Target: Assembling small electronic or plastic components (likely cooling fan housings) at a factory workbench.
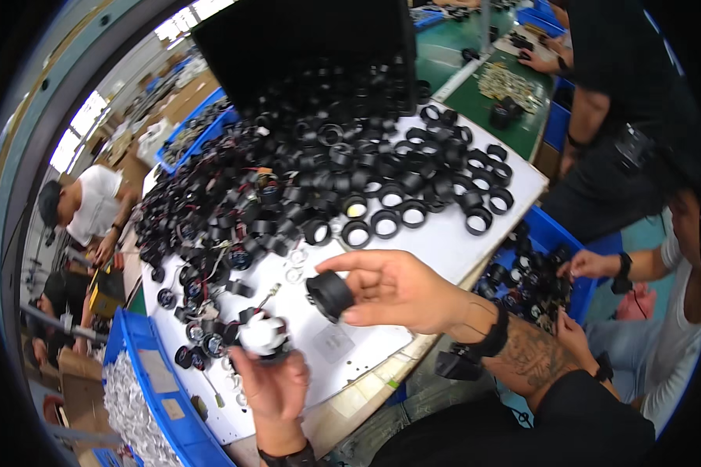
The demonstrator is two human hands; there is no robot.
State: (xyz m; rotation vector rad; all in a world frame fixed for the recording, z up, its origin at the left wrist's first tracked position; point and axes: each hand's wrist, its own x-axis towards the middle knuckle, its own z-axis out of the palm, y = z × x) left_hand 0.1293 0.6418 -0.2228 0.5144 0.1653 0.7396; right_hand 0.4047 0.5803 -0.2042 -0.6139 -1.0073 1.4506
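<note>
Over the near part of the white tabletop (436, 272), my right hand (401, 292) pinches a black cylindrical housing (331, 296) between thumb and fingers. Lower and to the left, my left hand (276, 385) grips a rounded white part with a dark base (263, 335); it is slightly blurred and its exact kind is unclear. The two parts are apart, the housing a little higher and to the right. Beyond my hands lie many black rings (385, 223), and to the left a heap of small dark round parts with wires (241, 257).
A tipped black bin (311, 47) stands behind the heap. At the left a blue crate (160, 389) holds whitish pieces. To the right, a co-worker's hands (588, 265) reach over a blue bin (553, 233) of dark parts. Another person (93, 202) works at far left.
</note>
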